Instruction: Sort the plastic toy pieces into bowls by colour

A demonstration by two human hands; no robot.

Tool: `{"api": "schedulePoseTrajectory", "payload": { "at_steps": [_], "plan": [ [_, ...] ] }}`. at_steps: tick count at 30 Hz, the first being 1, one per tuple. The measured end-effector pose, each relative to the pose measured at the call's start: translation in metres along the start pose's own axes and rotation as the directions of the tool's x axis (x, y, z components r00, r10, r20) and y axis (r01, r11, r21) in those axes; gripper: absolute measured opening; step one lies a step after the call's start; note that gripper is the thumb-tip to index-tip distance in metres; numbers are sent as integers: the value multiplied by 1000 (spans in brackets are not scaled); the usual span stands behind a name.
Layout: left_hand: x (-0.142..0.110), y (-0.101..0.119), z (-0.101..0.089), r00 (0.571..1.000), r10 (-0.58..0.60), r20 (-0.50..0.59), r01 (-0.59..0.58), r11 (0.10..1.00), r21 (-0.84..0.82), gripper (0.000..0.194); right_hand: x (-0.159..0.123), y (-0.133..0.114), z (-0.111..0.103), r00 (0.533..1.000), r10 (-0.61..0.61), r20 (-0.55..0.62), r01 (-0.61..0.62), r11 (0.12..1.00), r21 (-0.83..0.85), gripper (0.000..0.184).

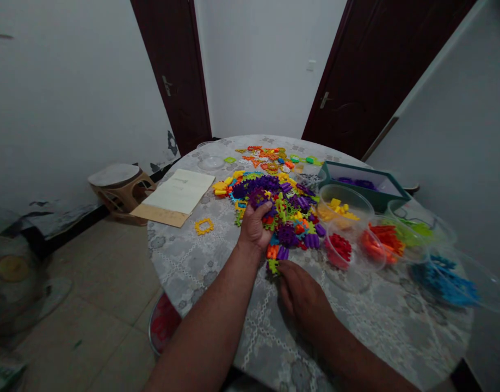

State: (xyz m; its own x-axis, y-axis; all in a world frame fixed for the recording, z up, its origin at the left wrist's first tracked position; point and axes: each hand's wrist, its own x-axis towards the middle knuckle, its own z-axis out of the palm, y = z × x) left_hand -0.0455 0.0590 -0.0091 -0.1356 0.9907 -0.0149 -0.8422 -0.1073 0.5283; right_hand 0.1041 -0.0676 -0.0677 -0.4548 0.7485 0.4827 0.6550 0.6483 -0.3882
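My left hand (pixel 255 226) is closed around purple gear-shaped toy pieces (pixel 258 198) at the near side of a mixed heap of plastic building pieces (pixel 288 209). Lower down, my right hand (pixel 304 294) has its fingertips closed at a lime-green toothed piece (pixel 273 267) by the heap's front edge. Orange and purple pieces lie just behind that green one. Purple, yellow, green, red and blue pieces make up the heap, and my left hand covers part of it.
On the right stand clear tubs with yellow pieces (pixel 337 209), red pieces (pixel 339 250), orange-red pieces (pixel 382 242), green pieces (pixel 415 231) and blue pieces (pixel 449 280). Behind them is a dark green box (pixel 388 190) with purple pieces. Paper (pixel 182 190) and a yellow frame piece (pixel 204 226) lie left.
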Motion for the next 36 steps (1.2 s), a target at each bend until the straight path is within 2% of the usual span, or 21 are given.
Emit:
{"api": "schedulePoseTrajectory", "payload": {
  "at_steps": [3, 8, 17, 22, 26, 28, 30, 33, 36],
  "plan": [
    [0, -1, 0, 1000, -2, 3, 2, 1000, -3, 54, 4, 9, -6, 997, 60, -46, -58, 998, 36, 36],
    [-3, -2, 4, 1000, -7, -10, 8, 999, 36, 55, 13, 17, -18, 959, 270, -89, -264, 961, 79, 30],
    [-4, -3, 6, 1000, -13, 4, 13, 999, 38, 58, 16, 20, -29, 942, 264, -210, -265, 964, 24, 30],
    [-3, -3, 6, 999, -34, -11, 35, 997, 66, 60, 14, 9, -59, 941, 272, -202, -259, 962, 89, 27],
    [-3, -4, 8, 998, -52, -35, 55, 994, 97, 54, 12, 15, -101, 940, 290, -179, -281, 957, 73, 24],
    [-4, -4, 10, 998, -59, -28, 62, 993, 103, 51, 13, 31, -129, 926, 310, -213, -318, 948, -1, 26],
    [-5, -5, 11, 998, -61, -22, 63, 991, 114, 50, 18, 60, -160, 901, 328, -284, -369, 923, -108, 30],
    [-7, -8, 12, 997, -78, -4, 78, 987, 140, 51, 27, 120, -201, 861, 325, -391, -449, 848, -283, 33],
    [-11, -14, 12, 993, -118, 10, 114, 979, 170, 54, 36, 181, -229, 819, 343, -460, -545, 715, -437, 35]
  ]
}}
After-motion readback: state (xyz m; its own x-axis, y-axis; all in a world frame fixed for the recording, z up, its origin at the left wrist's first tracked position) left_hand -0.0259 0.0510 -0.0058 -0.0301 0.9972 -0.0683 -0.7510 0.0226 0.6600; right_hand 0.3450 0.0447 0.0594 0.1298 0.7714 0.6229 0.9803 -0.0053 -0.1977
